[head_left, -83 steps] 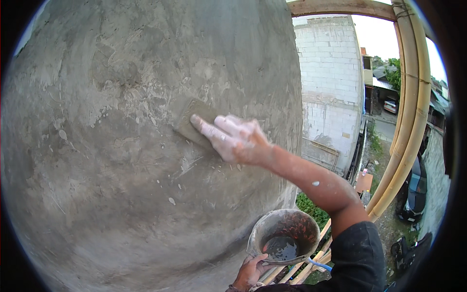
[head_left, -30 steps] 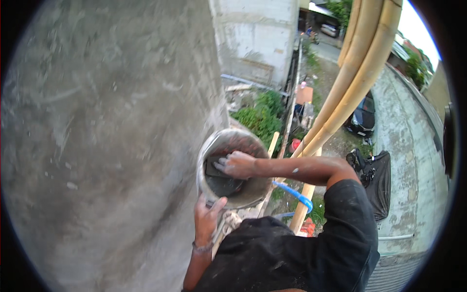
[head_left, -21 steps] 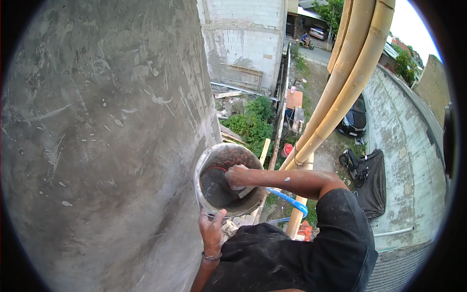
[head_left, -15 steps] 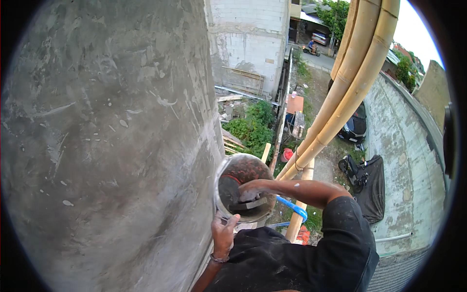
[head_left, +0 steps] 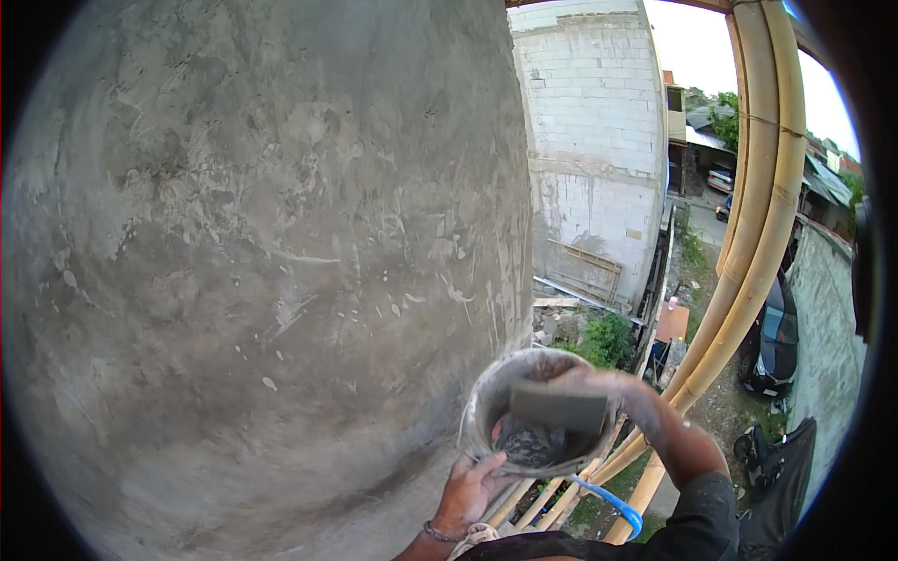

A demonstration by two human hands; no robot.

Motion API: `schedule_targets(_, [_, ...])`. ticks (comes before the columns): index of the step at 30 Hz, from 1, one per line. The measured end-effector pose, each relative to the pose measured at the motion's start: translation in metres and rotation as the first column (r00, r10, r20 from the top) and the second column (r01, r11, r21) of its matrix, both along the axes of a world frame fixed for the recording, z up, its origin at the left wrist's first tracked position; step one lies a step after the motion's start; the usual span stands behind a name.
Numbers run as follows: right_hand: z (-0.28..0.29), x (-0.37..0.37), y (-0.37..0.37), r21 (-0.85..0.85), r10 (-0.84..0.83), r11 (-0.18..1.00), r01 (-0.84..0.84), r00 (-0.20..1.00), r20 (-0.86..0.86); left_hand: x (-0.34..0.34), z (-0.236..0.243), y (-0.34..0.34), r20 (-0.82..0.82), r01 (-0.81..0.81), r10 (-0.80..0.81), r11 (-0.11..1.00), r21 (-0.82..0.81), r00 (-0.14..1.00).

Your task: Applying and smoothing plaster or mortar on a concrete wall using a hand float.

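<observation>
My left hand [head_left: 470, 493] grips the near rim of a round bucket [head_left: 480, 400], its fingers curled at the edge. The bucket is tilted, with its mouth facing me, and dark wet material [head_left: 531, 443] lies at its bottom. Over the mouth, my right hand [head_left: 593, 381] holds a flat grey rectangular plate [head_left: 557, 409]. Motion blurs both the plate and the fingers, and the plate covers part of the bucket's inside. A grey plastered wall [head_left: 281, 234], streaked and spotted with light splashes, rises beside the bucket on the left.
Thick bamboo poles [head_left: 762, 187] stand at the right, with more bamboo below the bucket. A blue strap or hose [head_left: 617, 505] hangs by them. Far below are the ground, a dark car [head_left: 774, 337] and a covered motorcycle [head_left: 781, 477]. A white block wall [head_left: 599, 122] stands beyond.
My right hand has lifted the plate from deep in the bucket to its mouth. The view has swung up and left, so bucket and hands appear farther right and lower.
</observation>
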State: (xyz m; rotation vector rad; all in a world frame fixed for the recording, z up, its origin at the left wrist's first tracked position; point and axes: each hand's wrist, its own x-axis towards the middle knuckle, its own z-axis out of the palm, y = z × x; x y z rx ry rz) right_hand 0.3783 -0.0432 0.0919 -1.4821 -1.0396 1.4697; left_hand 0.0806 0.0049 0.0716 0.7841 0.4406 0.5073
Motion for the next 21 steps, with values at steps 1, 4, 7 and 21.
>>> schedule_targets(1, [0.033,-0.004,0.005,0.194,-0.018,0.98,0.042,0.992,-0.124,0.001,0.012,0.005,0.022,-0.038,0.038,0.999,0.004,0.999])
schedule_targets(4, [0.154,-0.016,0.016,0.431,-0.286,0.876,0.219,0.953,0.098,0.007,0.043,0.014,0.085,-0.088,0.086,0.996,0.012,0.993])
schedule_targets(7, [0.236,-0.028,0.053,0.869,-0.647,0.488,-0.083,0.634,0.424,0.008,0.06,0.016,0.134,-0.104,0.098,0.994,0.035,0.986])
schedule_targets(21, [0.248,-0.046,0.187,0.916,-0.942,-0.21,-0.343,0.32,-0.097,-0.023,-0.002,0.015,0.045,-0.106,0.113,0.986,-0.13,0.993])
